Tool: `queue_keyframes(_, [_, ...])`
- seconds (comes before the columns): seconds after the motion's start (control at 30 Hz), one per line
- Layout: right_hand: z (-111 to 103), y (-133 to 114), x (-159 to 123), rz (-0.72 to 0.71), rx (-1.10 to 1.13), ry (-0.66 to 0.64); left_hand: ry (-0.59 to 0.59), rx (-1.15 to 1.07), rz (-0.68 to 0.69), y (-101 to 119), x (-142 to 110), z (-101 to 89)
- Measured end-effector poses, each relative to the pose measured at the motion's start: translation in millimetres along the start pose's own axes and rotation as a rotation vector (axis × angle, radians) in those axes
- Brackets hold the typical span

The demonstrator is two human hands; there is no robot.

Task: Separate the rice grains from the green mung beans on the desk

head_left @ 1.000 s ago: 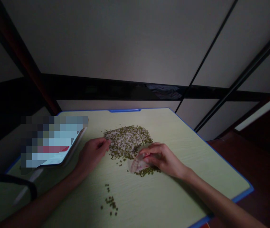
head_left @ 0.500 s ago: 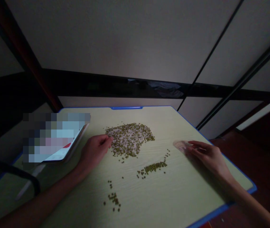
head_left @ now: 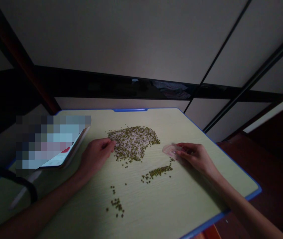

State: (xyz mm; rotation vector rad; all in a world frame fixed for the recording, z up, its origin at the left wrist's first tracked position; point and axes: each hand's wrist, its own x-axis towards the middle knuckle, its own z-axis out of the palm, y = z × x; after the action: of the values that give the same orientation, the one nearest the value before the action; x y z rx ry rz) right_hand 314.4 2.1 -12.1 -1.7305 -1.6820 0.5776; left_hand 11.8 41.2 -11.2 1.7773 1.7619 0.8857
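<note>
A broad pile of green beans [head_left: 131, 144], mixed with whitish grains, lies on the yellow-topped table [head_left: 136, 219]. At the pile's left edge rests my left hand [head_left: 95, 157], its thumb and fingers closed; whatever may be between them is hidden. My right hand [head_left: 198, 157], to the right of the pile, pinches a thin see-through plastic piece [head_left: 170, 150] with pinkish markings, held just above the tabletop. Nearer to me lies a short row of green beans [head_left: 160, 171], apart from the pile. A few scattered beans [head_left: 116, 204] sit closer to the front.
A tablet-like device [head_left: 54, 162], its screen partly blurred, stands at the table's left side. A dark curved cable or strap [head_left: 29, 184] crosses the lower left. Blue edging [head_left: 206, 227] borders the table. Behind it rise pale cabinet panels [head_left: 121, 39] with a dark band.
My right hand swept the plastic piece away from the near beans to the right, leaving them in a row, then came partway back left toward the pile. My left hand stayed beside the pile.
</note>
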Motion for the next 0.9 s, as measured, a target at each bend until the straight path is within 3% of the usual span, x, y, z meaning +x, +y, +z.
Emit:
queue_keyframes(0.27, [24,-27,-12,-0.034,0.129,-0.143,-0.011,0.0,-0.01,0,1,-0.4])
queue_keyframes(0.67, [60,-65,-27,-0.226,0.132,-0.297,0.003,0.036,0.026,-2,0,0.2])
queue_keyframes(0.9, [78,-79,-32,-0.315,0.103,-0.294,0.019,0.049,0.047,-2,0,0.5])
